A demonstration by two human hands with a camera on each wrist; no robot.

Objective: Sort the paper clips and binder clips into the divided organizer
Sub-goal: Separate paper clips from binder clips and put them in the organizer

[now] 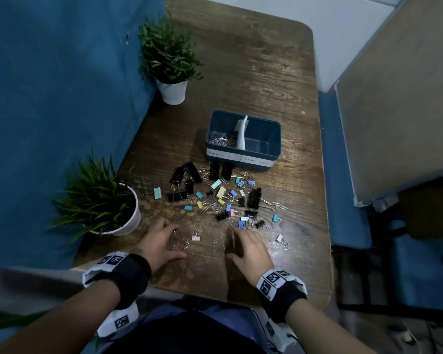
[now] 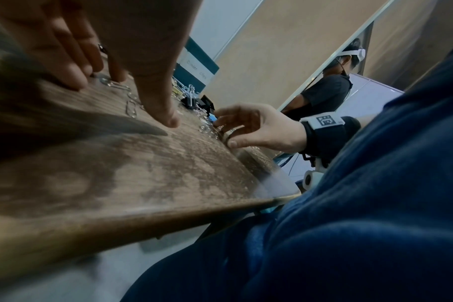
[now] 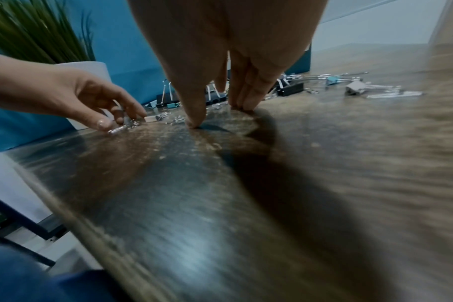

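Observation:
A dark blue divided organizer (image 1: pixel 274 139) stands mid-table. Its left half, labelled for paper clips, holds silver paper clips (image 1: pixel 220 140); the right half, labelled for binder clips, shows only its floor. In front of it lies a scatter of black and pastel binder clips (image 1: pixel 223 198) mixed with loose paper clips. My left hand (image 1: pixel 179 242) has thumb and fingertips on the table around a few paper clips (image 2: pixel 129 102), not closed on them. My right hand (image 1: pixel 232 244) rests thumb and fingertips (image 3: pixel 243 106) on the wood beside more paper clips (image 1: pixel 219 242). A pink binder clip (image 1: pixel 196 237) lies between the hands.
Two potted plants stand along the left: one at the back (image 1: pixel 170 72), one close to my left hand (image 1: pixel 100 200). A blue partition (image 1: pixel 49 98) borders the table's left side. The table's near edge (image 1: pixel 189 290) is just behind my wrists. Another person (image 2: pixel 329 90) sits beyond.

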